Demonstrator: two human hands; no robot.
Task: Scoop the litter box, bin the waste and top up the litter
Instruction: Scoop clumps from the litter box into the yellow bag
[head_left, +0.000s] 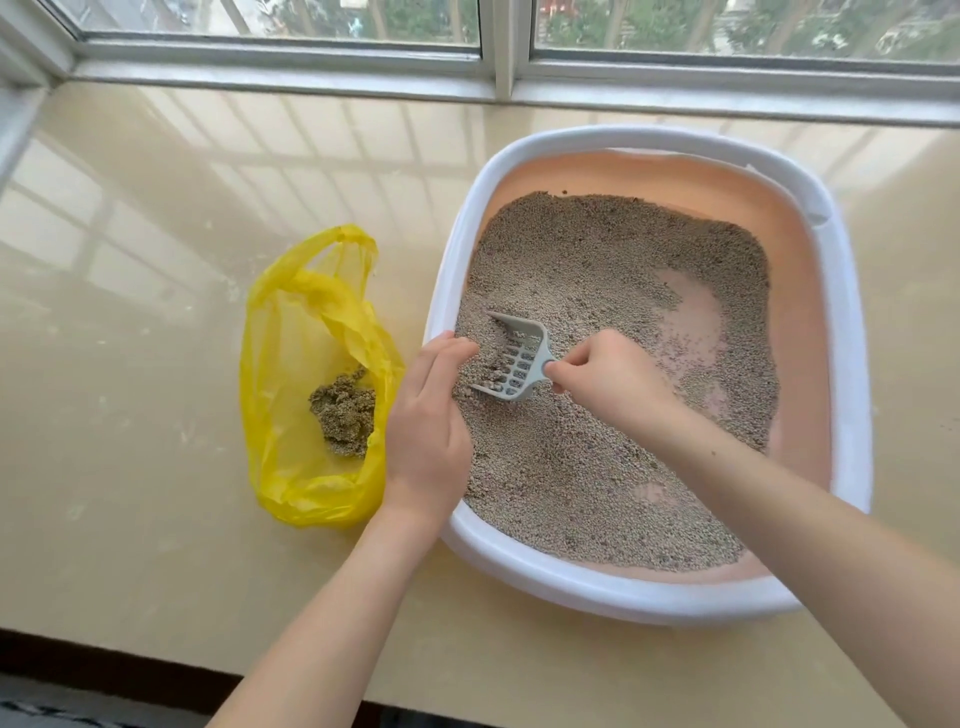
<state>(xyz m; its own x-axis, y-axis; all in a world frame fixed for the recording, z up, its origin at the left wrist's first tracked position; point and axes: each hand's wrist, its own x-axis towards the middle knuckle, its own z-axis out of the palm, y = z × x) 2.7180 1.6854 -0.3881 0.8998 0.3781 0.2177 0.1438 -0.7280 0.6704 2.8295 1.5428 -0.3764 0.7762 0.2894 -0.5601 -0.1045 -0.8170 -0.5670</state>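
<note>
Worktop (156, 519): a glossy beige ledge under a window; bare room lies to the left and in front, while the window frame closes off the far edge.
Litter box (852, 364): a large white-rimmed tray with a peach inner wall, at the right of the ledge. It looks stiff and probably heavy with litter; the broad rim seems the place to hold it.
Litter (597, 467): loose grey granules, thin enough at the right to show bare floor. It will likely spill if tipped.
Waste bag (291, 467): thin yellow plastic, limp and open, just left of the box, with a clump of waste (345, 415) inside.
Left hand (426, 426): fingers fairly straight, resting over the box's left rim, gripping nothing.
Right hand (608, 374): curled around the scoop's handle.
Scoop (514, 364): light, rigid slotted plastic, tilted in the litter near the left wall, partly loaded.
</note>
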